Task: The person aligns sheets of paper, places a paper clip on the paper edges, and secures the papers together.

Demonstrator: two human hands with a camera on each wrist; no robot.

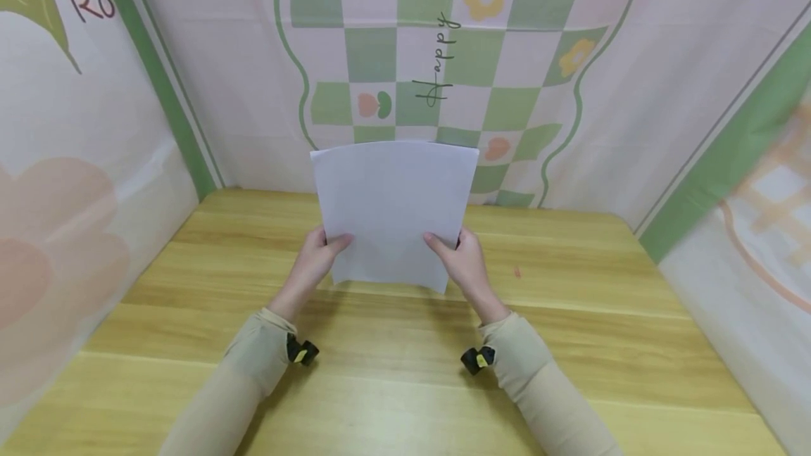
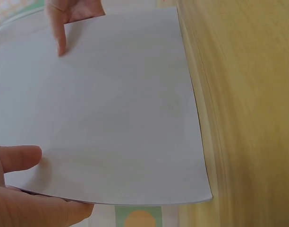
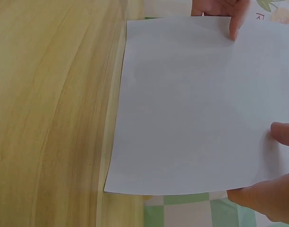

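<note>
A blank white sheet of paper (image 1: pixel 394 210), slightly bowed, is held up over the wooden table between both hands. The left hand (image 1: pixel 317 257) pinches its left edge, thumb on the near face and fingers behind. On the opposite edge, the right hand (image 1: pixel 465 259) grips it the same way. In the left wrist view the paper (image 2: pixel 121 109) fills most of the picture, with the left thumb (image 2: pixel 19 158) pressing on its face. The right wrist view has the paper (image 3: pixel 191 109) with the right thumb (image 3: pixel 284 134) on it. Whether it is one sheet or several I cannot tell.
The wooden table (image 1: pixel 393 378) spreads below the hands and around them. A small red mark (image 1: pixel 517 272) lies on it, right of the paper. Behind the table hangs a cloth with green checks (image 1: pixel 370 55), and patterned cloths flank both sides.
</note>
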